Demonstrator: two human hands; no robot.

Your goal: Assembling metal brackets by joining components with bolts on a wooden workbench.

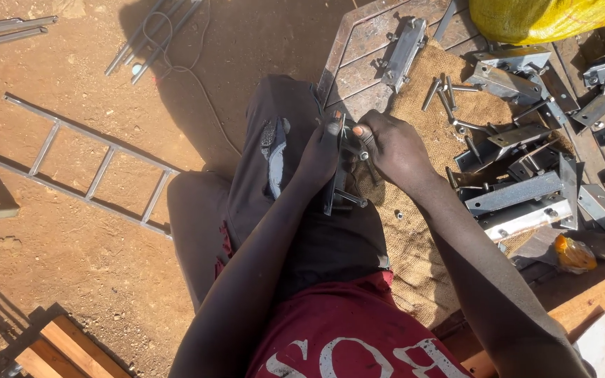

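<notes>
Gripping a flat steel bracket, 2 hands over coarse burlap.

This is looking like an outdoor metal workshop, set up on bare reddish dirt in hard sunlight. A welded steel ladder frame is lying on the ground at the left, with loose steel rods and a cable lying beyond it. At the right, brackets and bolts are piling up on burlap spread over a steel bench. A yellow sack is sitting at the far right, and wooden planks are lying near.
</notes>
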